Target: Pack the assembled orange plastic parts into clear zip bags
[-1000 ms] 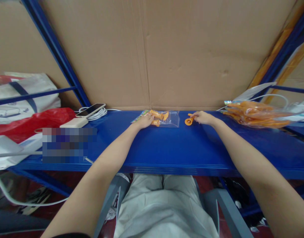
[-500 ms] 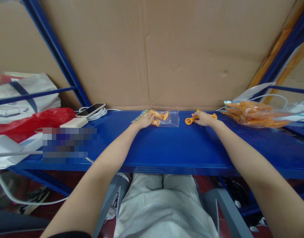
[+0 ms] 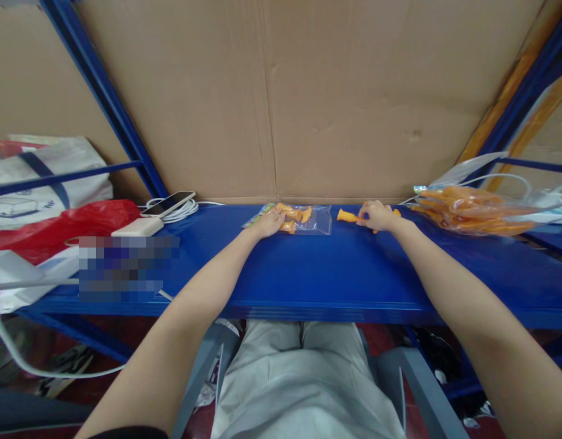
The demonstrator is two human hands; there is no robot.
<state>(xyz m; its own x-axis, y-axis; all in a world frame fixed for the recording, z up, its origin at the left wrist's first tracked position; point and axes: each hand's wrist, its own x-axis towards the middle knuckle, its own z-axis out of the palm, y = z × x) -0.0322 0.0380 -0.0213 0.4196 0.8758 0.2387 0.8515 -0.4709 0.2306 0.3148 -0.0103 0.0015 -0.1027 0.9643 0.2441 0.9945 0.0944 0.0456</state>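
Observation:
My left hand (image 3: 268, 225) rests at the left end of a clear plastic bag (image 3: 320, 221), its fingers closed on the bag beside a colourful printed strip. Inside the bag are a few orange plastic pieces (image 3: 290, 213) with flared ends. To the right, thumb and finger of my right hand (image 3: 376, 216) pinch the narrow end of an orange horn-shaped plastic piece (image 3: 348, 216), whose wide end points left. More orange plastic (image 3: 396, 213) shows behind and under this hand, partly hidden by it.
A bulky clear bag of orange pieces (image 3: 473, 210) lies at the right of the blue shelf (image 3: 308, 268). On the left are a phone (image 3: 171, 203), a coiled white cable (image 3: 177, 213), a white block (image 3: 138, 227) and a red plastic bag (image 3: 97, 216). Cardboard (image 3: 331, 110) stands behind.
The horn-shaped piece in my right hand has turned, so its round opening no longer faces me. My right hand has shifted slightly right and its grip has changed. The left hand stays put.

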